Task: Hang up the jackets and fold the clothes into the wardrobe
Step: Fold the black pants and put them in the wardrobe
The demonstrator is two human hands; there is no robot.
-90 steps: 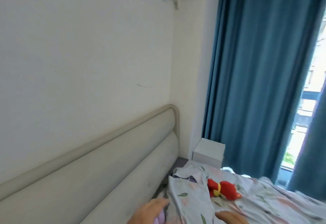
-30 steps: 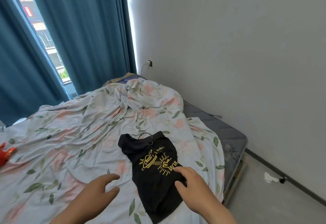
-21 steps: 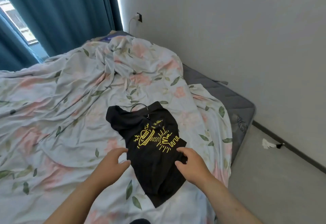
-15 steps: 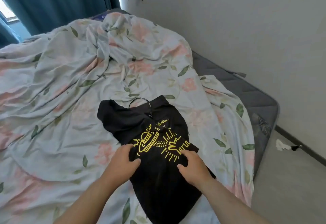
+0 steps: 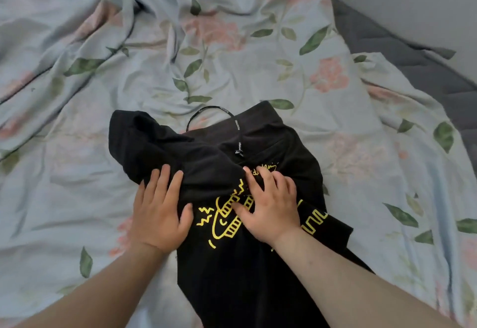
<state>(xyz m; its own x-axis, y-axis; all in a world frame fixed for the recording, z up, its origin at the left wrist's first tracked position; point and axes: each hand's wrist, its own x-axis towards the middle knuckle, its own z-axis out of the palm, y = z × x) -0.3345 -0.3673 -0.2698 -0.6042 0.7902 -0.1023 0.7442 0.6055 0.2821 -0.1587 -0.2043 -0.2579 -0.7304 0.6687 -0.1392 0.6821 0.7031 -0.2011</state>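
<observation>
A black hooded top [image 5: 232, 271] with a yellow print and a black drawstring lies rumpled on the floral bedsheet [image 5: 232, 56]. My left hand [image 5: 158, 209] lies flat on the garment's left edge, fingers straight and pointing away from me. My right hand [image 5: 268, 206] rests on the yellow print at the chest, its fingers bent and pressing into the cloth near the collar. The lower part of the garment runs out of view beneath my forearms.
The floral sheet lies wrinkled across the bed, with deep folds at the upper left. A grey mattress edge [image 5: 402, 49] shows at the upper right, next to a pale wall.
The view swung from the headboard to the bed's far end and dropped closer. Both hands reached forward and came down onto the black top.
</observation>
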